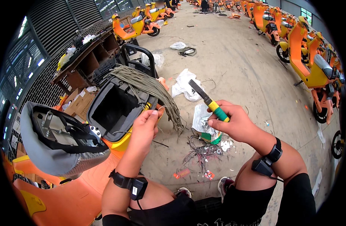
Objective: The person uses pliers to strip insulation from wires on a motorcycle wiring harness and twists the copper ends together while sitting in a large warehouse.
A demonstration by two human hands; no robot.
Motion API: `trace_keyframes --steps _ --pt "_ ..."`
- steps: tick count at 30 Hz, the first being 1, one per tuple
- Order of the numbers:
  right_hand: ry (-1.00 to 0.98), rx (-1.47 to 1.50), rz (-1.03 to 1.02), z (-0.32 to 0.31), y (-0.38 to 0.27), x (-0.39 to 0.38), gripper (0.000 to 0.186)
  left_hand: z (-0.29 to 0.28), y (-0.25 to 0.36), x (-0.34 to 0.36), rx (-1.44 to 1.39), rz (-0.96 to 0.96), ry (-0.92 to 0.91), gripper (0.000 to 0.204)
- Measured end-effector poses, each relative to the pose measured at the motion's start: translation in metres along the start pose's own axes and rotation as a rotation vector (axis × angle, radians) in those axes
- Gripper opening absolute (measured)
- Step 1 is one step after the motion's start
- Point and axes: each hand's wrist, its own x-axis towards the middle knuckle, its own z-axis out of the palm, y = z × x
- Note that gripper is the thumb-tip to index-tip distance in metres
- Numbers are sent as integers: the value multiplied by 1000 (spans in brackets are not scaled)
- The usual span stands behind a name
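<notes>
Knife-like tool (209, 102), dark blade, yellow-green handle, above the floor, gripped in the right hand (235, 119); blade angled up and left. Left hand (146, 123): thumb and forefinger pinched; whatever lies between, too small to tell. Just beyond, grey-green cable bundle (154, 87) draped over the open black bin (91, 113). Below the tool, dark scraps (204, 151) strewn across the floor (218, 45).
</notes>
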Motion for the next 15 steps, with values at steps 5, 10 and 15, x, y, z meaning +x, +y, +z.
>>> trace_keyframes --steps 5,10,15 --pt "-67 13 -61 10 -2 2 24 14 3 2 -72 14 -27 21" --pt "0 55 -90 18 0 2 21 22 5 3 -84 63 -8 21" --pt "104 148 -36 17 -4 6 22 31 10 -1 -34 67 30 19"
